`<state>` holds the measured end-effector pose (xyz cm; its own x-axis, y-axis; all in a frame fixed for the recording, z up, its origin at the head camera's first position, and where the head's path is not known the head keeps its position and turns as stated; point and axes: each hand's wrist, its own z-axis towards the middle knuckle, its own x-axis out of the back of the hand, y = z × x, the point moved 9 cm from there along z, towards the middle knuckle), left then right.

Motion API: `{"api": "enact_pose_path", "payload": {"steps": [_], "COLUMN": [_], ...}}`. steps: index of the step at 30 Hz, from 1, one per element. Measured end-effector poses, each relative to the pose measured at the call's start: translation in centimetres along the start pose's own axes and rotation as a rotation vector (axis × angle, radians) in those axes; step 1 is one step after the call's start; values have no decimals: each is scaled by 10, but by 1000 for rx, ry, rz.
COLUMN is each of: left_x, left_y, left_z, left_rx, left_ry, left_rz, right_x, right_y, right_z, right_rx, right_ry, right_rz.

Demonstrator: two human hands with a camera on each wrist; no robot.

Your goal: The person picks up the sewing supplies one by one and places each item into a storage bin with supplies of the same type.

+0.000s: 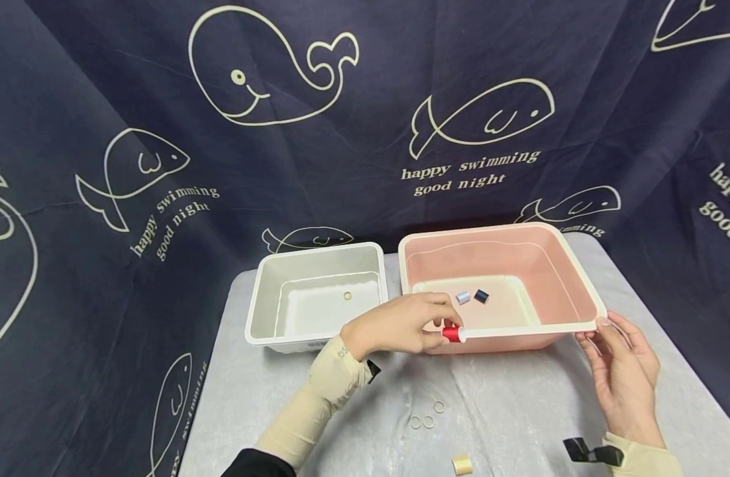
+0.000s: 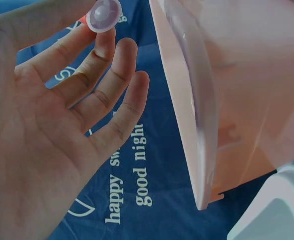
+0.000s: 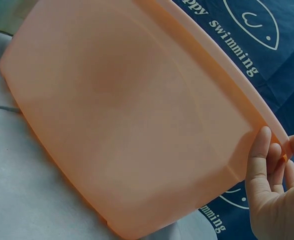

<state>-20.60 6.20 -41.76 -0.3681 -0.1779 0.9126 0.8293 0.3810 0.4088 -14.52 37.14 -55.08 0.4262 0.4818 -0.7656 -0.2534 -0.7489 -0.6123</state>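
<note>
My left hand [image 1: 403, 324] pinches a spool of red thread [image 1: 452, 334] between thumb and index finger, over the front rim of the pink basin [image 1: 508, 342]. In the left wrist view, the white end of the red spool [image 2: 104, 15] faces the camera, and the other fingers spread loosely. At the basin's front right corner, my right hand [image 1: 624, 368] holds the rim, thumb on top and fingers underneath. Inside the basin lie a pale lilac spool [image 1: 463, 297] and a dark navy spool [image 1: 481, 296], side by side.
Left of the pink basin stands a white basin [image 1: 329, 265] with one small gold-coloured ring [image 1: 348, 296] in it. Three thin rings, one of them a ring [image 1: 428, 422], lie on the grey tabletop. A yellow spool [image 1: 462, 465] is near the bottom edge. Dark printed curtain [image 1: 365, 172] encloses the table.
</note>
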Motion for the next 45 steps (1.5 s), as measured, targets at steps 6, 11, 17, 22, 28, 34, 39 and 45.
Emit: {"api": "enact_pose_path", "payload": {"steps": [6, 11, 17, 22, 28, 34, 39, 45], "left_x": [9, 13, 19, 22, 23, 28, 31, 33], "left_y": [-12, -18, -23, -28, -33, -36, -38, -40], "left_z": [8, 15, 26, 35, 43, 50, 57, 68], "left_rx": [16, 11, 6, 5, -2, 7, 7, -3], "left_ry": [7, 6, -2, -21, -27, -27, -37, -42], "left_rz": [-35, -67, -77, -90, -89, -56, -82, -128], "right_x": [0, 0, 0, 1, 2, 2, 2, 2], "right_y": [1, 1, 1, 2, 3, 2, 2, 3], "right_z": [0, 1, 1, 0, -1, 0, 0, 1], "right_rx": [-6, -8, -9, -22, -33, -25, -23, -25], "right_ry": [3, 0, -7, 1, 10, 2, -6, -11], "right_rz": [-6, -6, -1, 1, -10, 0, 16, 17]}}
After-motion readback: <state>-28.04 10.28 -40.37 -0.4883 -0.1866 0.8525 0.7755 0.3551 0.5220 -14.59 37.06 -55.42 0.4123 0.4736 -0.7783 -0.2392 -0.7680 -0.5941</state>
